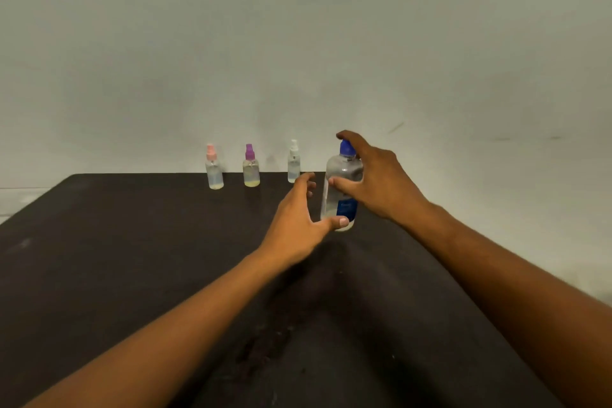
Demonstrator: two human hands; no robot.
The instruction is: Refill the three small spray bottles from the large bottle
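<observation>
The large clear bottle (pixel 341 187), with a blue cap and blue label, stands upright on the dark table (pixel 132 258) near its far edge. My right hand (pixel 381 182) grips its upper part, the forefinger arched over the cap and the thumb on the front of the body. My left hand (pixel 294 222) is spread in a wide C beside the bottle's base; its thumb tip touches the bottom and the fingers stay apart from it. Three small spray bottles stand in a row along the far edge: pink-capped (pixel 214 170), purple-capped (pixel 251 170) and white-capped (pixel 293 164), each holding a little liquid.
A plain pale wall rises right behind the table's far edge. The dark tabletop stretches toward me under both forearms. The white-capped bottle stands only a short way left of the large bottle and just beyond my left fingers.
</observation>
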